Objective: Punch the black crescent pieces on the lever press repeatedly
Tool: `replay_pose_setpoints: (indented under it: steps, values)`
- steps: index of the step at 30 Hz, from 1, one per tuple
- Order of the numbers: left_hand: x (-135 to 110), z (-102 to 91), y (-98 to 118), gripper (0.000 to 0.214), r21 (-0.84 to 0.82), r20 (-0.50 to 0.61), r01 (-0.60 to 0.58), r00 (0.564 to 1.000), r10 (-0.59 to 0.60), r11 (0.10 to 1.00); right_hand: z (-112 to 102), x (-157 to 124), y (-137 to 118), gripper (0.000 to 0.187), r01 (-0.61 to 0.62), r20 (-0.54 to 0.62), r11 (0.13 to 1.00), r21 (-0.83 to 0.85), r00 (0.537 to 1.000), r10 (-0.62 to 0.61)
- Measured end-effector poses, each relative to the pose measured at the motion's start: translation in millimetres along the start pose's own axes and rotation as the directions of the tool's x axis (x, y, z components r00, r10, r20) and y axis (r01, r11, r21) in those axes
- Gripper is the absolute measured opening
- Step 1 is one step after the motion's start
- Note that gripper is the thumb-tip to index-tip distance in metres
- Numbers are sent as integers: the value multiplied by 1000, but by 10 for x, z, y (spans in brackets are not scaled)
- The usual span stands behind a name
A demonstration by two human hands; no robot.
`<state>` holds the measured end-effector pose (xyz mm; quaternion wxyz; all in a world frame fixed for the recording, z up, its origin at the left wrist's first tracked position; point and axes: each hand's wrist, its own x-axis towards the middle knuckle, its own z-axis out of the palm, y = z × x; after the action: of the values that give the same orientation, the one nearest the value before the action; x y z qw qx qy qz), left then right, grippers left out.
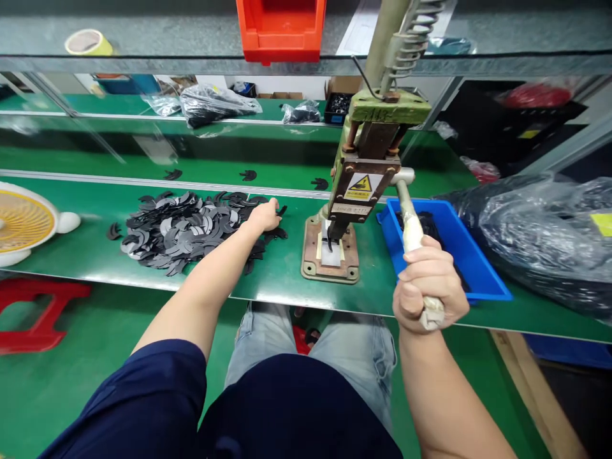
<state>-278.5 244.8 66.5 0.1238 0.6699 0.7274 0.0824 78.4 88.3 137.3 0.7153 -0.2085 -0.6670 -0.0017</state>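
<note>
My right hand (429, 284) is closed round the taped lever handle (410, 224) of a green hand press (368, 159) standing on the green bench. A small dark part sits under the press head on its base plate (329, 258). My left hand (264, 215) reaches to the right end of a pile of black crescent-shaped flat parts (184, 228), fingers curled down onto the parts; whether it holds one is hidden.
A blue tray (471, 268) with dark parts lies right of the press, beside a large bagged load (540, 236). A yellow fan (26, 223) stands at the left. A red bin (281, 29) and tape roll (88, 43) sit on the upper shelf. A red stool (38, 312) stands below.
</note>
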Motion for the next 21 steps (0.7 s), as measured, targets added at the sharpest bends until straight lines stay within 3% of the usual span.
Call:
replay_pose_setpoints:
  steps: [2,5,8,11,14,16,21]
  values:
    - [-67,-69,40,29,-24,-54,-130,990,128,991,8,-5,-3,29,-4,-15,1000,8,1000,4]
    - [-227,-235,90,23,-25,-99,-277,957,273,961,18,-14,1,28,4,-17,1000,23,1000,-4]
    - [-434,-384,147,22,47,-34,-373,927,374,927,36,-21,9,26,12,-26,1000,18,1000,-11]
    - [-633,-413,234,22,115,95,-426,904,417,898,54,-21,16,28,23,-51,999,27,998,-22]
    - [-764,-292,332,21,86,145,-449,889,434,889,59,-16,12,27,23,-46,1000,20,999,-22]
    - [-801,-149,380,15,-10,96,-450,889,449,893,55,-10,4,26,19,-34,1000,9,999,-19]
    - [-803,211,403,19,-458,-31,-282,953,302,843,44,5,-4,26,34,-23,999,9,999,-33]
